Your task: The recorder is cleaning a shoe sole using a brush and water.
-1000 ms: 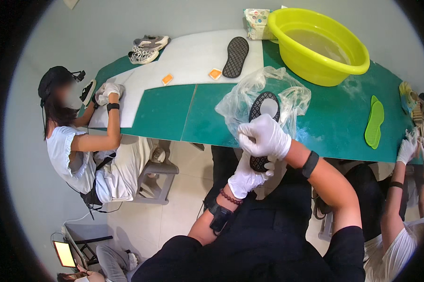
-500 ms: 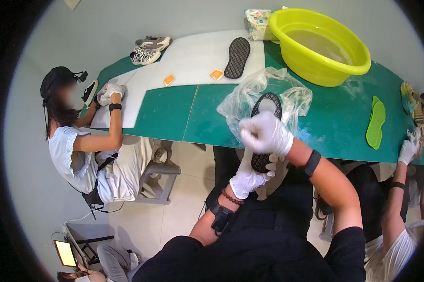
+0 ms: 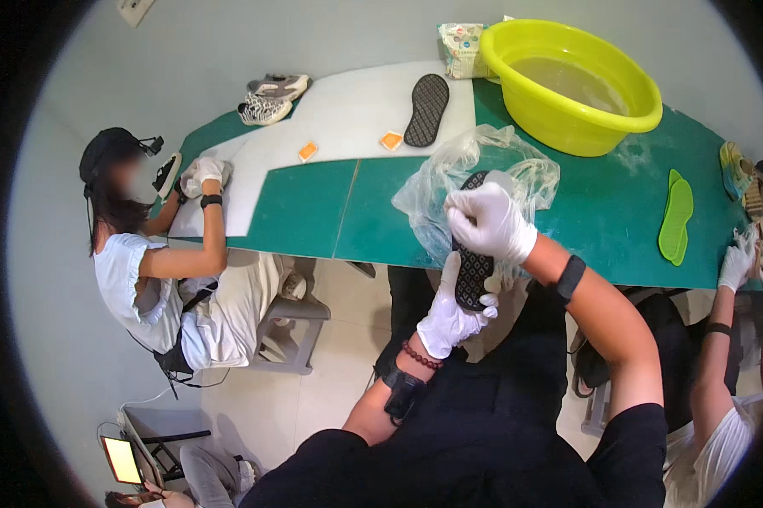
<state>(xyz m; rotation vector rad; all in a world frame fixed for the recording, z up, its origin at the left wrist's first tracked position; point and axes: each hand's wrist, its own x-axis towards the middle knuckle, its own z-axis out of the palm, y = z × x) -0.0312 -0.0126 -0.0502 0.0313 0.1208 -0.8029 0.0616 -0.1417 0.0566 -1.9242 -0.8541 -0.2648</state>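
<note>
A black shoe sole (image 3: pixel 473 281) with a patterned tread is held upright just off the table's front edge. My left hand (image 3: pixel 447 323), in a white glove, grips its lower end, thumb along one side and fingers round the other. Over the upper half lies my right hand (image 3: pixel 491 222), also gloved, with its fingers curled closed; whatever is in them is hidden. A grey patch shows on the sole's far end beside the right hand. Behind both hands spreads a crumpled clear plastic bag (image 3: pixel 419 201) on the green table (image 3: pixel 301 203).
A yellow-green basin (image 3: pixel 559 135) of cloudy water stands back right, beside a wipes pack (image 3: pixel 463 52). Another black sole (image 3: pixel 427 110) and orange packets (image 3: pixel 391 140) lie on a white sheet (image 3: pixel 347 102). Green insoles (image 3: pixel 676 218) lie right. Co-workers sit at both sides.
My right hand has shifted slightly right along the sole, uncovering more of its middle. The left hand keeps its grip. The whole view has shifted slightly.
</note>
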